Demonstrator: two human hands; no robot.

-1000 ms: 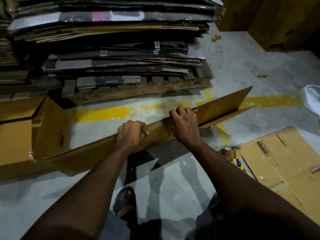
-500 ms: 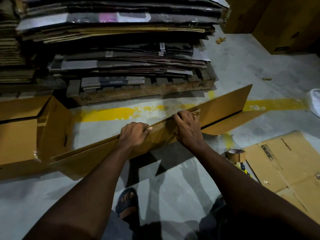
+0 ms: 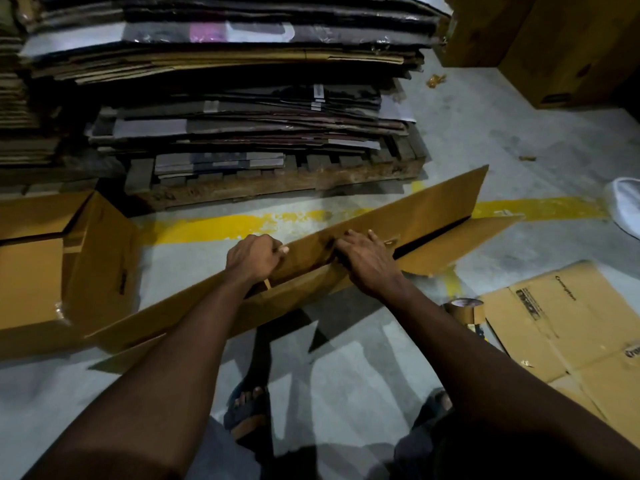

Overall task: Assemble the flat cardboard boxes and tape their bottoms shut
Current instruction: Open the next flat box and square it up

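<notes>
A long, flat brown cardboard box (image 3: 436,213) stands on edge across the grey floor in front of me, its panels starting to part with a dark gap on the right. My left hand (image 3: 254,259) grips its top edge near the middle. My right hand (image 3: 367,259) presses on the top edge just to the right, fingers spread over the cardboard. A roll of brown tape (image 3: 462,310) lies on the floor at the right, beside a flat printed carton (image 3: 568,327).
A wooden pallet (image 3: 277,183) stacked with flattened cartons stands behind the box. An assembled brown box (image 3: 59,258) sits at the left. Large brown boxes (image 3: 561,46) fill the far right corner. A yellow floor line (image 3: 214,225) runs crosswise. My sandalled feet (image 3: 247,414) are below.
The box's two panels have spread apart, its right flaps opening wider. My right hand has shifted from gripping the edge to pressing over it; my left hand keeps its grip.
</notes>
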